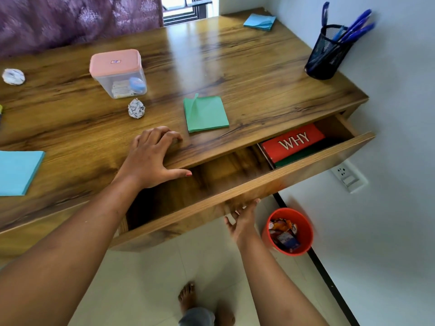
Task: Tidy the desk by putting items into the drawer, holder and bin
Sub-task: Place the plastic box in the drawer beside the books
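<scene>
From the left of the frame I count two crumpled white paper balls (13, 76), then my left hand (153, 156) resting on the wooden desk (259, 74), holding nothing. At centre the open wooden drawer (282, 182) meets my right hand (242, 220); its grip is blurred and I cannot tell. One red plastic bin (306, 222) sits at lower right, one black mesh holder (327, 55) at upper right.
</scene>
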`<control>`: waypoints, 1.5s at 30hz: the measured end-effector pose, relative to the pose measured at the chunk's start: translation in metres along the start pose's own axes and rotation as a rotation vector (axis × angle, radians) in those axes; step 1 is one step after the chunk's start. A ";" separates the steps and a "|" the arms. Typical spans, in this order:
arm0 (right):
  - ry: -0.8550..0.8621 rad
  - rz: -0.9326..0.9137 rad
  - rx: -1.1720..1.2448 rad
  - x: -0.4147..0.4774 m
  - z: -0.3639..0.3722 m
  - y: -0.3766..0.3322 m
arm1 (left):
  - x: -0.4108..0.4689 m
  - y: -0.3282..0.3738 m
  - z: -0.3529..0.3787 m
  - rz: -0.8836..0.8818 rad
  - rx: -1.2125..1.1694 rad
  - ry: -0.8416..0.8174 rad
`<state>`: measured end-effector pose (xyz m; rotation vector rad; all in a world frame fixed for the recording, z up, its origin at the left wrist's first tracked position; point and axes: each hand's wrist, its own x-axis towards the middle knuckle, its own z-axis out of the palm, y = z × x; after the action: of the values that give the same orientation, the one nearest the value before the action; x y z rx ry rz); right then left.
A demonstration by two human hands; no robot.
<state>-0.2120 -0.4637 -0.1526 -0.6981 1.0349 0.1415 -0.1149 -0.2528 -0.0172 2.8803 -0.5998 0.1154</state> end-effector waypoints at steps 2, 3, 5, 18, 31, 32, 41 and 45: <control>0.160 -0.268 -0.049 -0.021 -0.007 -0.013 | -0.001 0.001 0.001 0.015 0.010 0.015; 0.248 -0.460 -0.083 -0.033 -0.010 -0.023 | -0.001 0.002 0.001 0.022 0.017 0.023; 0.336 -0.807 -0.212 -0.059 -0.013 -0.047 | -0.001 0.002 0.001 0.034 0.044 0.028; 0.143 -1.187 -1.826 -0.132 -0.013 -0.021 | -0.082 0.099 0.024 -0.248 -0.234 -0.221; 0.058 -0.978 -1.913 -0.187 -0.059 0.012 | -0.197 0.135 0.022 -0.020 -0.128 -0.288; 0.064 -0.963 -1.927 -0.190 -0.064 0.013 | -0.201 0.138 0.023 -0.006 -0.127 -0.298; 0.088 -0.880 -1.996 -0.217 -0.110 0.022 | -0.238 0.168 0.019 0.039 -0.221 -0.454; 0.089 -0.864 -1.996 -0.227 -0.122 0.024 | -0.247 0.178 0.013 0.049 -0.222 -0.513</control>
<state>-0.4309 -0.4698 -0.0143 -2.8739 0.2498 0.3741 -0.4119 -0.3197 -0.0275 2.6723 -0.7116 -0.6570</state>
